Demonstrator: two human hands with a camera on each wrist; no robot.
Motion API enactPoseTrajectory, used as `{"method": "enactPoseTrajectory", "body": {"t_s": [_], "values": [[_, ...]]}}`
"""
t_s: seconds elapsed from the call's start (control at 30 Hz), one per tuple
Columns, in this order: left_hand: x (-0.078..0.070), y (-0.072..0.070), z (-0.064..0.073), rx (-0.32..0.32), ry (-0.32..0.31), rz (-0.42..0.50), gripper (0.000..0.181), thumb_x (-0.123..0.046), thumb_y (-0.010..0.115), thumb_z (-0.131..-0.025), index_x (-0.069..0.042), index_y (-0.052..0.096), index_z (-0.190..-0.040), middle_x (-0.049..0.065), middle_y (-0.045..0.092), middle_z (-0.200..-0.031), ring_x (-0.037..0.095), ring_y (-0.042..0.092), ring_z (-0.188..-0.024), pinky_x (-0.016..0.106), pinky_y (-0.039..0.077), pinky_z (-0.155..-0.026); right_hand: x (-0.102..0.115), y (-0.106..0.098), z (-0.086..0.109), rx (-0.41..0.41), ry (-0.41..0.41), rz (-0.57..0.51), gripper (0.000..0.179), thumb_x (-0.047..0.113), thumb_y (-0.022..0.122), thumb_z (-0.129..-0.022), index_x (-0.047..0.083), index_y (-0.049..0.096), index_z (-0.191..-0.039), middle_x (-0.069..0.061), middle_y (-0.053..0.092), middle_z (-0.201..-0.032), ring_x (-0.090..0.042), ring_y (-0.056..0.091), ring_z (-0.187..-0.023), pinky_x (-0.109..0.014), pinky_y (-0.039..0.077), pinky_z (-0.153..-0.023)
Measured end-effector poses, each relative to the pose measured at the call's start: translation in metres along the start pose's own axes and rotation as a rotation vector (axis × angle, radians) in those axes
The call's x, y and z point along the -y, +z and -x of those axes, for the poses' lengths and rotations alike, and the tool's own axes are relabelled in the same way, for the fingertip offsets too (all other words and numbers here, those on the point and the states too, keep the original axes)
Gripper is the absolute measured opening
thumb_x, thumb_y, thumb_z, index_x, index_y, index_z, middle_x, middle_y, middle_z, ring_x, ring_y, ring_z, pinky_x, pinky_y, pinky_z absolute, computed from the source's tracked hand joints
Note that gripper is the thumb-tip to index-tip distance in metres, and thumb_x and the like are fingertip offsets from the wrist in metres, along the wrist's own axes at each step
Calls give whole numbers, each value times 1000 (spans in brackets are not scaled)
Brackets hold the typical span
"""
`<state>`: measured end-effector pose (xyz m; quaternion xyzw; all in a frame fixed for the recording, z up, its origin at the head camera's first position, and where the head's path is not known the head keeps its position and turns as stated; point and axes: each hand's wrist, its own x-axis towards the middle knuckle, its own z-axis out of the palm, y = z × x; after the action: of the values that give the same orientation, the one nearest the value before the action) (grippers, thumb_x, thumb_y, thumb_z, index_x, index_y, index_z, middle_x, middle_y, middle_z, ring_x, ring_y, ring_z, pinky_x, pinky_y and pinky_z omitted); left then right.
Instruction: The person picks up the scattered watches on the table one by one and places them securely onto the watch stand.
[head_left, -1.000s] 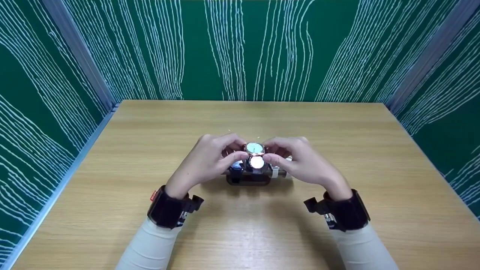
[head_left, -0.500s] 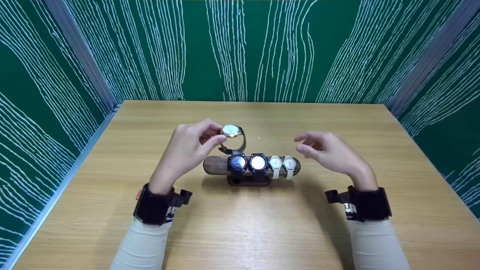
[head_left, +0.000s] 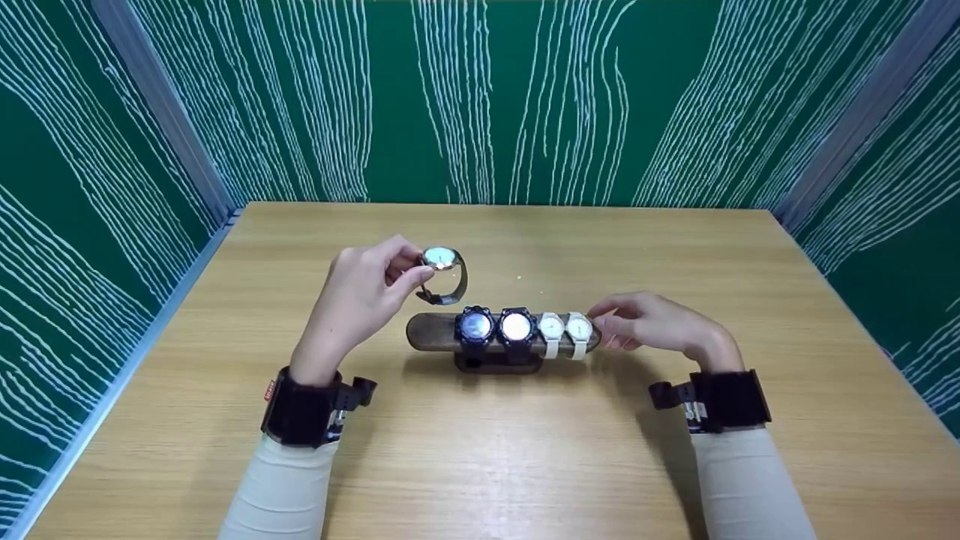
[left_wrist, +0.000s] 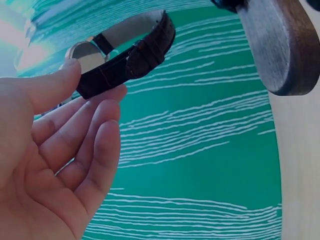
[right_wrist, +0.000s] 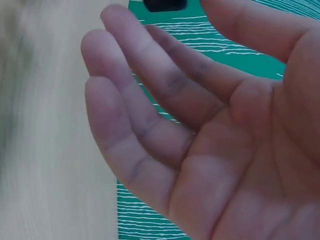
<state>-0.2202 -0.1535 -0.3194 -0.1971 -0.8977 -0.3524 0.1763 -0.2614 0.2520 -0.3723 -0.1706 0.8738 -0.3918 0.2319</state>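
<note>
In the head view my left hand [head_left: 360,300] pinches a wristwatch [head_left: 440,258] by its case, thumb against the near side. The watch has a pale dial and a dark leather strap [left_wrist: 145,57] closed in a loop, held up behind the left end of a dark wooden watch stand [head_left: 431,332]. My right hand [head_left: 660,322] is at the stand's right end, fingertips close around it. In the right wrist view its fingers are loosely curved, with the dark end of the stand [right_wrist: 165,4] between index fingertip and thumb.
On the stand's bar sit two black watches, one with a dark dial [head_left: 476,325] and one with a bright dial [head_left: 516,326]. Right of them are two white watches [head_left: 552,327]. The wooden table [head_left: 495,457] backs onto a green, white-lined wall [head_left: 405,112].
My left hand has lifted the dark-strapped watch off the stand and carried it left. The right hand let go of it, withdrew right, then came down to the stand's right end.
</note>
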Motion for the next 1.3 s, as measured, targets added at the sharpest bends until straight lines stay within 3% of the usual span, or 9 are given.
{"method": "enactPoseTrajectory", "body": {"t_s": [0.27, 0.4, 0.6, 0.83, 1.3], "values": [[3, 2, 0, 16, -34, -16, 20, -25, 77, -100, -8, 74, -108, 3, 79, -95, 16, 71, -80, 33, 58, -76, -6, 2, -6, 44, -5, -62, 46, 24, 57, -110, -7, 55, -145, -18, 75, -114, -35, 73, -102, -50, 59, -97], [5, 4, 0, 19, -48, -35, 20, -26, 77, -100, -7, 75, -107, 3, 80, -96, 16, 72, -81, 34, 58, -76, -6, 3, -8, 65, -7, -108, 48, 23, 57, -110, -9, 54, -145, -18, 75, -113, -38, 72, -105, -47, 60, -96], [9, 5, -1, 21, -73, -69, 22, -27, 76, -101, -6, 75, -107, 5, 79, -98, 18, 73, -83, 34, 59, -77, -7, 3, -10, 72, -1, -170, 48, 21, 59, -109, -12, 53, -144, -18, 74, -113, -32, 73, -101, -40, 61, -92], [11, 7, -1, 17, -95, -112, 24, -29, 75, -101, -6, 74, -108, 6, 79, -99, 19, 73, -84, 35, 60, -78, -7, 5, -10, 56, 5, -184, 46, 18, 61, -107, -11, 55, -142, -18, 73, -114, -27, 73, -98, -35, 61, -90], [12, 10, 1, 23, -122, -157, 23, -28, 78, -99, -6, 73, -104, 6, 77, -96, 20, 72, -83, 36, 59, -75, -4, 5, -10, 46, 18, -159, 45, 17, 60, -107, -10, 55, -143, -18, 73, -113, -29, 72, -97, -39, 62, -90]]}}
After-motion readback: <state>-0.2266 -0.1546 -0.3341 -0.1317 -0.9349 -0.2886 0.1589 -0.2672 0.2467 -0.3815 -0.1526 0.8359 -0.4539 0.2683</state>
